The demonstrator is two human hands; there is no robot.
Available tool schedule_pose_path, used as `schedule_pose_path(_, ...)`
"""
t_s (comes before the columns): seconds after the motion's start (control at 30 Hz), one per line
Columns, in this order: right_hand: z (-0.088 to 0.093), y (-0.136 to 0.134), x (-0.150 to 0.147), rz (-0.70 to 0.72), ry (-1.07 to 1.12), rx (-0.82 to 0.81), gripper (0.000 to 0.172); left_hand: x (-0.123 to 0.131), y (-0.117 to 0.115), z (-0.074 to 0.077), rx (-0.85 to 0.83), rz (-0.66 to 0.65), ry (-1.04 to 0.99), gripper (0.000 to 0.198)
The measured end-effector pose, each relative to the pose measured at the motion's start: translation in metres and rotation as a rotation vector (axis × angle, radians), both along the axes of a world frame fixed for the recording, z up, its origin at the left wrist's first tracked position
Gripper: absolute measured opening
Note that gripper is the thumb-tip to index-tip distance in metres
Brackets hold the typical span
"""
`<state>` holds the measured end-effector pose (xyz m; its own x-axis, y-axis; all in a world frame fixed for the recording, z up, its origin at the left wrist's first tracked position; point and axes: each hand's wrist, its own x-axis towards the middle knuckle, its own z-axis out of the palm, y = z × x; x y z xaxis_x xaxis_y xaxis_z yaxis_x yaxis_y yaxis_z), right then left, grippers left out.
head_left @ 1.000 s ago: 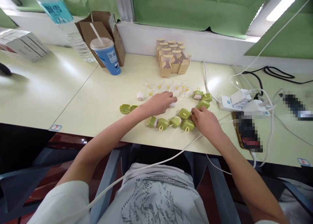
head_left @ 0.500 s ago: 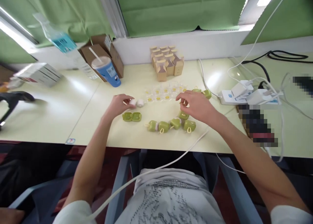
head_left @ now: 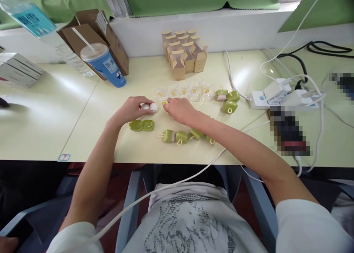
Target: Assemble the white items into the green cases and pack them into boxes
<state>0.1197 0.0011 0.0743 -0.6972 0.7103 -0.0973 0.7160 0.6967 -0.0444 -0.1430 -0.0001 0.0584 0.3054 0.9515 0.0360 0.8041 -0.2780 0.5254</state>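
My left hand point(head_left: 133, 110) has its thumb and fingers round a small white rounded piece point(head_left: 145, 107), with a second white one touching it on the right. Just below lies an opened green case point(head_left: 142, 125). My right hand point(head_left: 179, 110) is closed at the near left end of the clear round pieces with yellow centres point(head_left: 184, 92); what its fingertips hold is too small to make out. Several green cases point(head_left: 181, 137) with yellow loops lie in a row nearer the front edge, partly under my right forearm. More green cases point(head_left: 229, 106) lie to the right.
Small cardboard boxes point(head_left: 178, 68) stand open by the wall. At the left are a blue cup point(head_left: 109, 67), a brown box point(head_left: 119, 46) and a bottle point(head_left: 34, 19). A power strip point(head_left: 257, 99) and a phone lie right; a white cable crosses the front edge.
My right hand has moved left from the green cases to the near left of the clear pieces, uncovering green cases at the right. The view has shifted slightly downward and closer.
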Motion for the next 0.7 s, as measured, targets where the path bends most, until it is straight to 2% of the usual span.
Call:
schedule_pose_path(0.13, -0.004, 0.001, 0.010, 0.015, 0.041, 0.006, 0.040, 0.003, -0.003, 0.004, -0.006, -0.033, 0.009, 0.060)
schedule_pose_path(0.27, 0.011, -0.006, 0.042, 0.017, 0.119, -0.067, 0.031, 0.005, -0.010, 0.006, -0.016, -0.043, 0.065, 0.059)
schedule_pose_path(0.33, 0.021, -0.010, 0.073, -0.083, 0.227, -0.052, 0.030, 0.004, -0.011, 0.004, 0.012, -0.060, 0.112, 0.060)
schedule_pose_path(0.43, 0.034, -0.008, 0.132, -0.351, 0.340, 0.060, 0.031, 0.002, -0.011, 0.004, 0.005, -0.099, 0.162, 0.068)
schedule_pose_path(0.5, 0.038, 0.000, 0.165, -0.508, 0.360, 0.166, 0.033, 0.004, -0.011, 0.008, 0.021, -0.099, 0.170, 0.076)
schedule_pose_path(0.57, 0.038, 0.015, 0.184, -0.578, 0.342, 0.195, 0.037, 0.009, -0.010, 0.015, 0.097, -0.066, 0.122, 0.083)
schedule_pose_path(0.63, 0.037, 0.034, 0.188, -0.514, 0.321, 0.143, 0.048, 0.018, -0.003, 0.023, 0.165, -0.006, 0.034, 0.090)
schedule_pose_path(0.7, 0.034, 0.055, 0.180, -0.369, 0.274, 0.026, 0.065, 0.029, 0.011, 0.029, 0.141, 0.028, -0.003, 0.099)
